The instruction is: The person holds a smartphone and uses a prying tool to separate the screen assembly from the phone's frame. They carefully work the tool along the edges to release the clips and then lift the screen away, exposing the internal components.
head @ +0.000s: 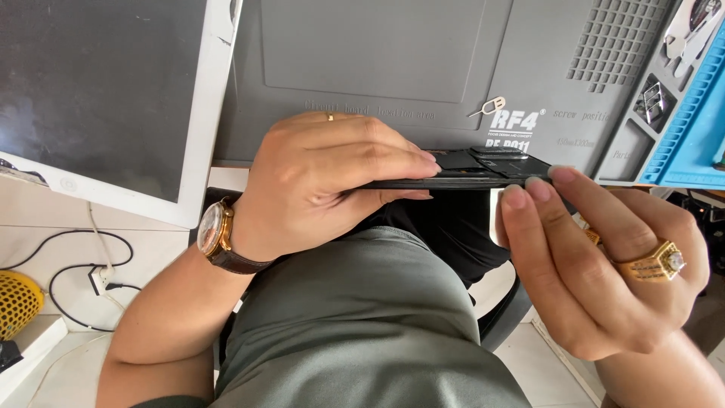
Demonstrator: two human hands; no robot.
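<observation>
The left hand (317, 181) is closed around a dark phone (461, 170), fingers over the top and thumb underneath, holding it flat and edge-on at the near rim of the grey work mat (377, 60). The right hand (596, 257) meets the phone's other end, its fingertips (538, 187) pinched against the corner (whether it holds a small tool there cannot be told). The phone hangs just off the mat, above the person's lap, its camera bump facing up.

The left wrist wears a watch (215, 234) with a brown strap, and a large gold ring (657, 261) sits on the right hand. On the mat behind the phone lies a small metal pin (487, 107). A white-framed dark screen (98, 91) rests to the left, and a blue mat (691, 121) overlaps the grey one at the far right. Cables (83, 272) trail over the white surface lower left, beside a yellow mesh object (16, 302).
</observation>
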